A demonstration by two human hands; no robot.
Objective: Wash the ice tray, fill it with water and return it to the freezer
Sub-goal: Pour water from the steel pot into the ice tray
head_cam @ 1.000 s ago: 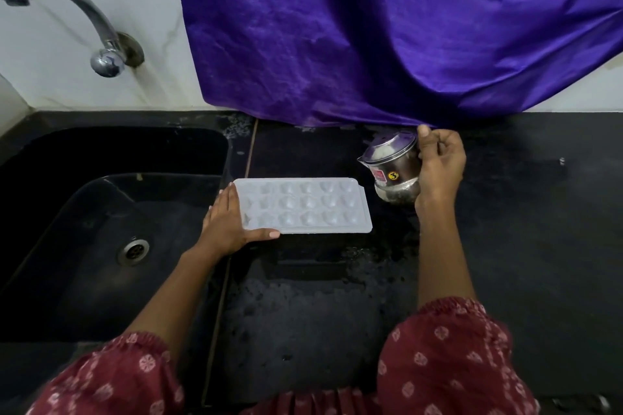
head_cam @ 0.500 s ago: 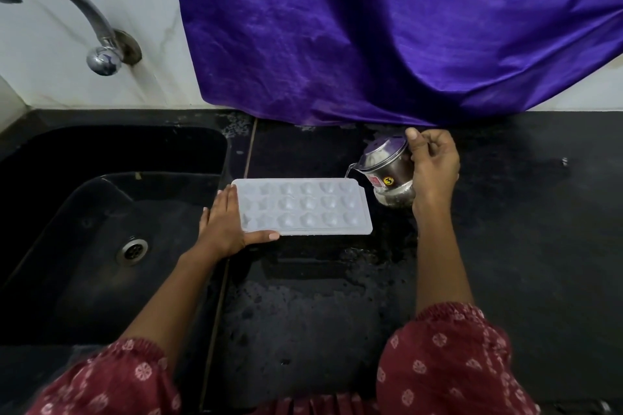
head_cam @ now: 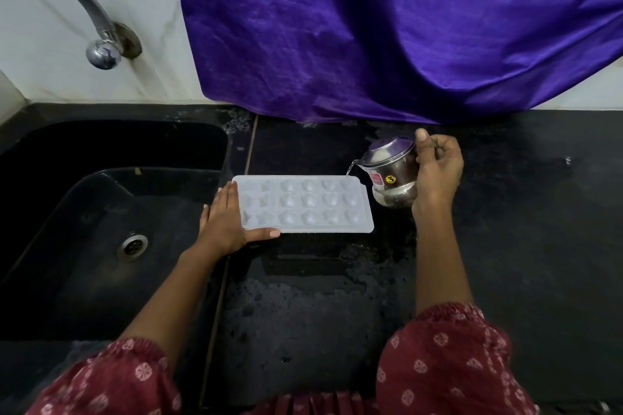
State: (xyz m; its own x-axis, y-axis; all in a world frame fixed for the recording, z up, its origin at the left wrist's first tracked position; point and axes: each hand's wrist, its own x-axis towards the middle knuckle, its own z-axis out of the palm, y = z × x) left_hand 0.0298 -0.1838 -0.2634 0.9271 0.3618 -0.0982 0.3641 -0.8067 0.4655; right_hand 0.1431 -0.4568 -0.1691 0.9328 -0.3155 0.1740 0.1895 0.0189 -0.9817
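Note:
A white ice tray [head_cam: 303,204] with several shaped cells lies flat on the black counter, just right of the sink. My left hand [head_cam: 226,222] steadies its left end, fingers along the edge and thumb on the near rim. My right hand [head_cam: 436,168] grips a small steel cup [head_cam: 391,175] with a red label, tilted left above the tray's right end. A thin stream of water [head_cam: 349,168] runs from the cup's lip toward the tray's far right corner.
A black sink [head_cam: 101,229] with a metal drain [head_cam: 132,246] lies to the left, with a steel tap [head_cam: 101,47] on the white wall above it. A purple cloth [head_cam: 387,27] hangs behind the wet black counter [head_cam: 522,246].
My right hand has tipped the steel cup further to the left, and water now pours from its lip. My left hand and the tray have stayed put.

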